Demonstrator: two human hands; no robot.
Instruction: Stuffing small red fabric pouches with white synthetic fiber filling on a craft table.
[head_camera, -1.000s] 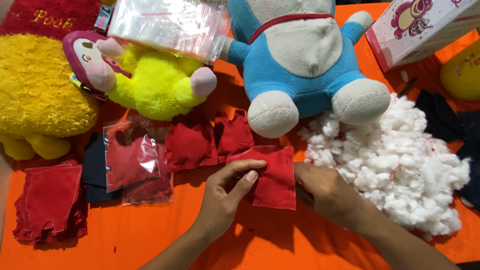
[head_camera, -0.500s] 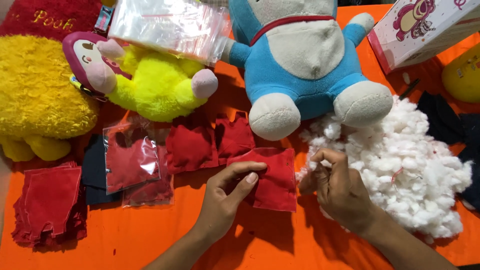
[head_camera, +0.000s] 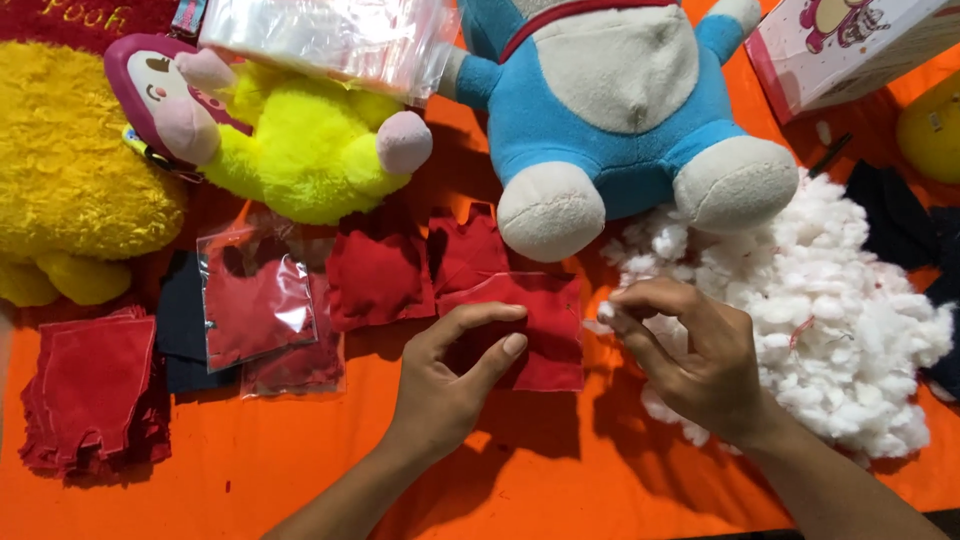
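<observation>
The red fabric pouch (head_camera: 530, 335) lies just left of the white stuffing pile (head_camera: 830, 320). The left hand (head_camera: 450, 375) pins it, fingers spread; the right hand (head_camera: 690, 355) pinches a stuffing tuft (head_camera: 606, 312). Both look soft and light; the pouch seems best held at its edge.

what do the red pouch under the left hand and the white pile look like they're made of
Red pouch: seemingly a soft, matte, velvety cloth; no shine, slightly fuzzy surface.
White pile: loose fluffy fibre, like polyester or cotton stuffing; it sits in wispy clumps, and the right hand pinches a tuft.
</observation>
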